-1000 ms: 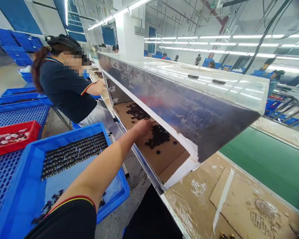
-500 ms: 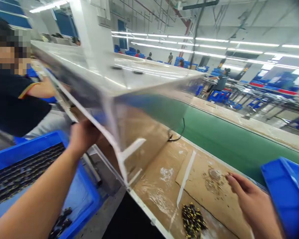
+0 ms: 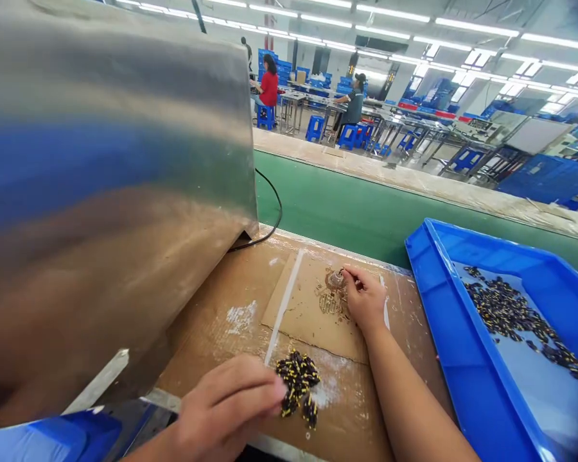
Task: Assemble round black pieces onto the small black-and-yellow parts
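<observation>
My right hand (image 3: 365, 296) is over a cardboard sheet (image 3: 303, 308), thumb and forefinger pinched on a small dark part (image 3: 341, 272), mostly hidden by the fingertips. Just beside these fingertips is a small clear round spot (image 3: 335, 278), with brown stains around it. A pile of small black parts with yellow ends (image 3: 296, 375) lies on the brown-covered bench, nearer to me. My left hand (image 3: 236, 401) reaches to the left edge of this pile. Its fingers are loosely bent and slightly blurred, the thumb is hidden, and nothing shows in them.
A large shiny metal housing (image 3: 125, 192) fills the left side, with a black cable (image 3: 279, 208) behind it. At right stands a blue tray (image 3: 472, 359) holding many similar black parts. A green belt (image 3: 337, 199) runs behind the bench. People sit at far tables.
My view has swung right. My left hand has left the edge of the metal housing and come to the pile. The right hand stays pinched by the round spot.
</observation>
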`<action>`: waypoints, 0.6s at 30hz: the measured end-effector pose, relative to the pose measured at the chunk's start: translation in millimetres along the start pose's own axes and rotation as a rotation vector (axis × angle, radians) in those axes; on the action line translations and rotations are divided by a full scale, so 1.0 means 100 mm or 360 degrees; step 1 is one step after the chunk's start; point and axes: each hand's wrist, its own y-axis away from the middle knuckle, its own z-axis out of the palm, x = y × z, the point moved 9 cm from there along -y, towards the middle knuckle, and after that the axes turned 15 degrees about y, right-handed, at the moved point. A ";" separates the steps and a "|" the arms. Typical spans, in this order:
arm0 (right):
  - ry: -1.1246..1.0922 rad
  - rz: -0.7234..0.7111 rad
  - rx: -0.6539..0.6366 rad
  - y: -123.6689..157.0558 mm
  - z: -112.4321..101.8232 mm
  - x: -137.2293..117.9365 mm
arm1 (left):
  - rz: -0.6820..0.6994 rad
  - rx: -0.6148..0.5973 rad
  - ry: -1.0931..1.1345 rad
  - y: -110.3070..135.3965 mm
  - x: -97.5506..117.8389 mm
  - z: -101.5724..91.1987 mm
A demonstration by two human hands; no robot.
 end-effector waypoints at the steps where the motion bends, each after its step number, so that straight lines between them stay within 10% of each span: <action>1: -0.0003 -0.0031 0.0003 0.00 0.00 -0.01 | -0.0026 -0.0054 0.0105 -0.10 -0.11 0.15; 7: 0.0038 -0.0035 -0.0029 0.01 0.02 0.02 | -0.0447 0.0122 0.0442 -0.64 -0.93 0.64; 12: 0.0064 -0.0053 -0.0054 0.01 0.05 0.00 | -0.0948 0.0370 0.0577 -0.35 -1.53 0.67; 18: 0.0110 -0.0053 -0.0034 0.01 0.03 -0.01 | -0.1209 0.0467 0.0729 -0.22 -1.64 0.65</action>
